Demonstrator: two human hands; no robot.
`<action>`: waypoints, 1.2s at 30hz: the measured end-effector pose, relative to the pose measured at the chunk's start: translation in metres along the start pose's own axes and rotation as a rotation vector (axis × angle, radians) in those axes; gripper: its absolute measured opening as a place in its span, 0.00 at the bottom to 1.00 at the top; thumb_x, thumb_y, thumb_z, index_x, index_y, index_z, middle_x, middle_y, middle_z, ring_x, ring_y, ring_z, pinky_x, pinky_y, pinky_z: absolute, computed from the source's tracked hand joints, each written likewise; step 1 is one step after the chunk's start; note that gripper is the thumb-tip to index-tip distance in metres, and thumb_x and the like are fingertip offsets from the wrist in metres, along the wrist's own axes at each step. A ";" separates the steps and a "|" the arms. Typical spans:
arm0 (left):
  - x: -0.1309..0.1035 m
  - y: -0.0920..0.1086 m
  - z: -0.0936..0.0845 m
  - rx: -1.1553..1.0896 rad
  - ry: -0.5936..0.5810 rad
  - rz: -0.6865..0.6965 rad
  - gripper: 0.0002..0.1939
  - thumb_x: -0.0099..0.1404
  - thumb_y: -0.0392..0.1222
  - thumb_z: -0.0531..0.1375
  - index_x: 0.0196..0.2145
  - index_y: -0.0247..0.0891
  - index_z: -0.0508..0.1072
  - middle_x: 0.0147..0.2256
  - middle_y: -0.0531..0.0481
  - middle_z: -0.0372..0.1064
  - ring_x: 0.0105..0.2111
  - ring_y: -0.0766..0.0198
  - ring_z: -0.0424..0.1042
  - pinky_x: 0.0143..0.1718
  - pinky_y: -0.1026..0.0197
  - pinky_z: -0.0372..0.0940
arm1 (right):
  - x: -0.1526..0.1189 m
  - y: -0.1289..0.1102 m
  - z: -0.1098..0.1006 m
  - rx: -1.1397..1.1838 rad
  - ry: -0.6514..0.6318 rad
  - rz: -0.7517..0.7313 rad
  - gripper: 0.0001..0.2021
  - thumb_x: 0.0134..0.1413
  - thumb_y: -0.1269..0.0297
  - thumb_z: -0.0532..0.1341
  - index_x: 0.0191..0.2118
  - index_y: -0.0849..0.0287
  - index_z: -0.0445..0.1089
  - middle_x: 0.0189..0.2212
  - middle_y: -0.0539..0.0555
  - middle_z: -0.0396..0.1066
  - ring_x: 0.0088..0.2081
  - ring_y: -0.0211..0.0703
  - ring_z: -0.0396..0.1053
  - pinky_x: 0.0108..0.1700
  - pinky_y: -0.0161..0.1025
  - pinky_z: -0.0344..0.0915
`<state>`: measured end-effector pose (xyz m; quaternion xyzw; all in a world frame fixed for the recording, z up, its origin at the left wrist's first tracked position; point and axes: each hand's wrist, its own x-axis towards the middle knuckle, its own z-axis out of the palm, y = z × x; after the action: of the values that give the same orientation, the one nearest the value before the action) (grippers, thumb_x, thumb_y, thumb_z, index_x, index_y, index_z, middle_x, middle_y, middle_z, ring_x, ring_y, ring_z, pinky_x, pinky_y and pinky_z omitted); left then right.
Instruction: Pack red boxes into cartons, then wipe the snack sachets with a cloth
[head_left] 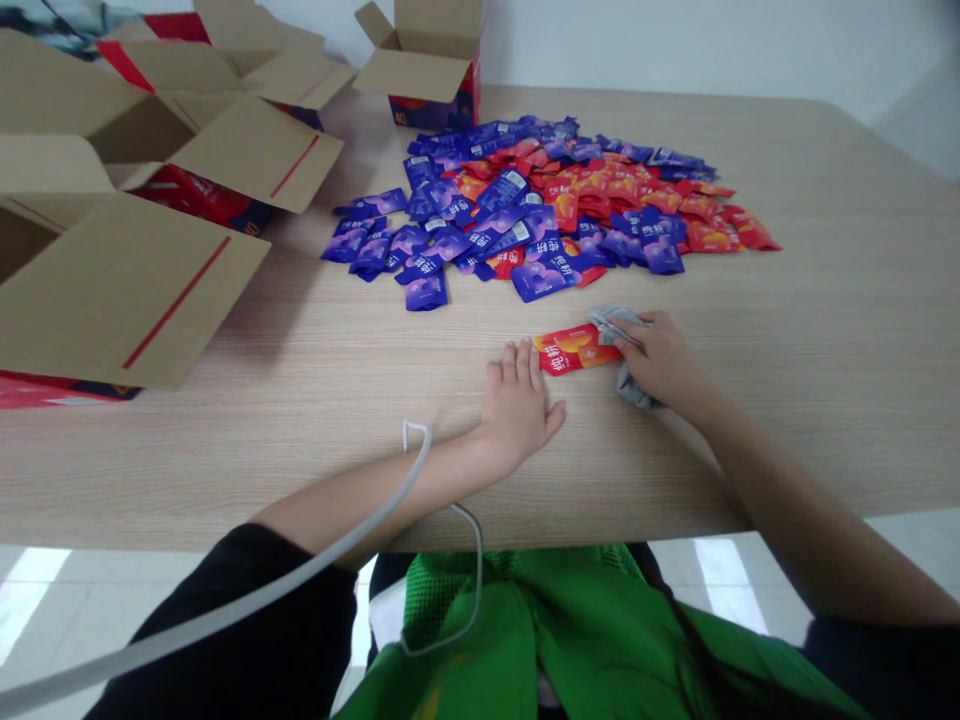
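Note:
A red packet [568, 350] with an orange fruit print lies flat on the table in front of me. My left hand [517, 400] rests palm down with its fingers stretched out, the fingertips at the packet's left end. A bunched grey cloth [619, 320] is gripped in my right hand [660, 360] and pressed on the right end of the packet, covering part of it. Just beyond lies a wide heap of purple packets [551, 275] and red packets [619, 187].
Open cardboard boxes [135, 270] with raised flaps crowd the left side. Another open box [431, 80] stands behind the heap by the white wall. A white cable [300, 575] crosses over my left forearm. The wooden table's [337, 530] near edge runs before my body.

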<state>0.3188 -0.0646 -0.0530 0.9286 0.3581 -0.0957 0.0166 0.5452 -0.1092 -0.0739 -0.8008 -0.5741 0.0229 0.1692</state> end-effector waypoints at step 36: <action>-0.002 0.000 0.001 0.002 0.026 0.006 0.42 0.74 0.57 0.46 0.71 0.17 0.47 0.72 0.27 0.39 0.71 0.36 0.46 0.62 0.41 0.55 | 0.013 -0.037 -0.016 0.025 0.072 -0.166 0.25 0.67 0.61 0.49 0.63 0.59 0.70 0.54 0.65 0.65 0.54 0.55 0.66 0.54 0.52 0.65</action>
<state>0.3179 -0.0660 -0.0538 0.9309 0.3553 -0.0841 0.0112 0.5196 -0.0907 -0.0458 -0.7484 -0.6319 -0.0126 0.2011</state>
